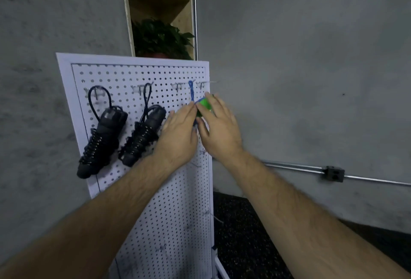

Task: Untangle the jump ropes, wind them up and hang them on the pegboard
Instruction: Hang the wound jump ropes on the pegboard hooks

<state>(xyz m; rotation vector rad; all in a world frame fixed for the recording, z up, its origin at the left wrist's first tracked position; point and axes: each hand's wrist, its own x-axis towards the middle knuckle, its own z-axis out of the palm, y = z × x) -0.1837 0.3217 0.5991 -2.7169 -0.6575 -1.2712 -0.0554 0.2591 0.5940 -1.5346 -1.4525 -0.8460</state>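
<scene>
Blue jump rope (pixel 191 91): thin blue cord looped over a hook in the top row of the white pegboard (pixel 124 74), right side; a green handle (pixel 203 106) shows at the loop's lower end.
Black jump ropes (pixel 102 132): two wound bundles hanging by their loops, left of the blue one.
Right hand (pixel 220 129): raised to the board, fingers and thumb curled round the green handle.
Left hand (pixel 180 132): just beside it, fingers nearly straight, tips at the blue cord; any pinch is hidden.

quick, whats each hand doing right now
left hand: open, straight fingers touching the blue rope
right hand: holding the green handle
</scene>
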